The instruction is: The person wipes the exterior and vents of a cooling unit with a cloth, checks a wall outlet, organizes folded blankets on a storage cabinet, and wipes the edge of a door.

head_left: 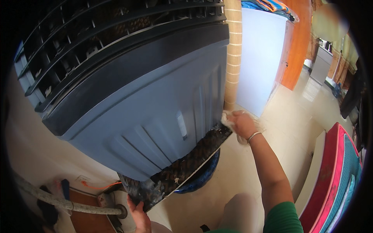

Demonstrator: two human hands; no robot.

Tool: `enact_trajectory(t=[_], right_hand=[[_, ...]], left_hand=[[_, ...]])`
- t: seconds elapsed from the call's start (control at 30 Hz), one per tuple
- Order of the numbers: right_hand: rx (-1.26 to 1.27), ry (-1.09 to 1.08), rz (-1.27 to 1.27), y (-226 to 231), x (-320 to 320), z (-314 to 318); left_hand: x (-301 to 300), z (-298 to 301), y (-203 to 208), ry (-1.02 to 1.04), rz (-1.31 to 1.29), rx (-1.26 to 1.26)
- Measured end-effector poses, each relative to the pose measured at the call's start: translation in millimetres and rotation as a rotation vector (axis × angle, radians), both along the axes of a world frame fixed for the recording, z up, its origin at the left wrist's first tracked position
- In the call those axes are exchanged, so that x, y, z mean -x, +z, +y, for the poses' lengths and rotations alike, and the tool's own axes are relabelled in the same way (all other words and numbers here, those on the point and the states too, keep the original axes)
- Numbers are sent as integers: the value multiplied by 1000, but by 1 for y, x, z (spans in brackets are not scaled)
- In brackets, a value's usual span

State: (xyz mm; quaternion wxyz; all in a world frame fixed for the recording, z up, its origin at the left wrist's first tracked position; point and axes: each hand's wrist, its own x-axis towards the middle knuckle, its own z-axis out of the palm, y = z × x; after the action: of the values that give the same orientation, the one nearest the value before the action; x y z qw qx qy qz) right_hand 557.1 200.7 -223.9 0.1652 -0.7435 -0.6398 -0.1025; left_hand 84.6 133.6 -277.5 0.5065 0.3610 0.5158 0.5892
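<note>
A large grey-blue air cooler (151,112) with a black slatted grille (77,50) at its top fills the left and middle of the view. Under its body lies a dirty black board (190,161) with pale crumbs and smears on it. My left hand (140,218) grips the board's near left corner, some of its fingers out of sight underneath. At the far right corner, my right hand (244,123) is closed around a pale cloth (227,119), which touches the corner. A bracelet circles that wrist.
Beneath the board sits a dark blue basin (202,176). A rolled bamboo mat (233,58) and a pale cabinet (262,58) stand behind. Pink and teal padding (330,171) lies at the right. A grey hose (74,204) and orange cable (97,187) are at lower left.
</note>
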Motion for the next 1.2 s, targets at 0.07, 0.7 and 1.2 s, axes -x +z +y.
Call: enact_trajectory(t=[0.07,0.7,1.2], right_hand=[[92,247,131,-13,-3,13],[46,193,-36,-8,19,11],[21,136,-15,-15,57,-20]], left_hand=[[-7,-5,12,1,16,13],[-1,0,9,-29,-65,87],[6,-1,1,-73,-120,-9]])
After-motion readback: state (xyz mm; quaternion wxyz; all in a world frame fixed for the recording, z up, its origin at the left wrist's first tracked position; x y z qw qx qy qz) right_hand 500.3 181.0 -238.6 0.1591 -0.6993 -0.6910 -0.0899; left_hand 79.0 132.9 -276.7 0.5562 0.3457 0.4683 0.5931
